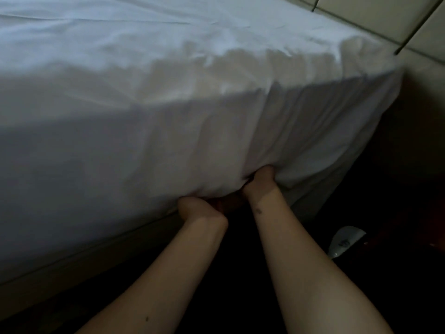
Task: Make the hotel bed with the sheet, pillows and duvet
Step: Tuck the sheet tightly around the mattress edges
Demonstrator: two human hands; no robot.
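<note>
A white sheet (149,97) covers the mattress and hangs down its side, creased near the corner at the right. Both hands reach under the mattress's lower edge. My left hand (192,204) is at the hem, its fingers hidden beneath the sheet and mattress. My right hand (261,178) is pushed up into the sheet's folds a little to the right, fingers also hidden. The cloth bunches around both hands. No pillows or duvet are in view.
The bed base (79,259) runs below the sheet's hem toward the lower left. A padded headboard or wall panel (390,18) stands behind the bed's corner at top right. On the dark floor at the right lies a white slipper (344,239).
</note>
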